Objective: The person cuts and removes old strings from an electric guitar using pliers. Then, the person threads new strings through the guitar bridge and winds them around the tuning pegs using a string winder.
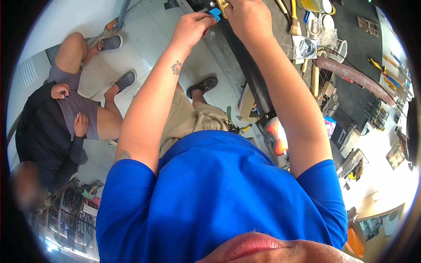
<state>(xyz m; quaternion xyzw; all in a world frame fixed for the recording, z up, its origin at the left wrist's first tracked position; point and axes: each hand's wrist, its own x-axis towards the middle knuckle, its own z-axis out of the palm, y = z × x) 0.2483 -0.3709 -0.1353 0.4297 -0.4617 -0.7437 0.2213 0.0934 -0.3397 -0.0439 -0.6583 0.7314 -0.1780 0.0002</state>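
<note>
My left hand [191, 28] is closed at the top of the view, with a small flat blue piece [215, 13] pinched between thumb and fingertips. Right beside it, my right hand [251, 19] is wrapped around a yellow, brass-coloured piece [223, 7]. That piece is cut off by the upper edge of the frame, and most of it is hidden behind the fingers. Blue and yellow pieces come close together between the two hands. Below them runs a long dark cylindrical bar [254, 83] along the bench side.
A dark workbench [351, 39] on the right carries a brush [294, 22], a bagged coil of wire [305, 46], a curved reddish-brown bar [351, 72] and several hand tools. At left sits a person in dark clothes [48, 127], feet on the tiled floor [149, 39].
</note>
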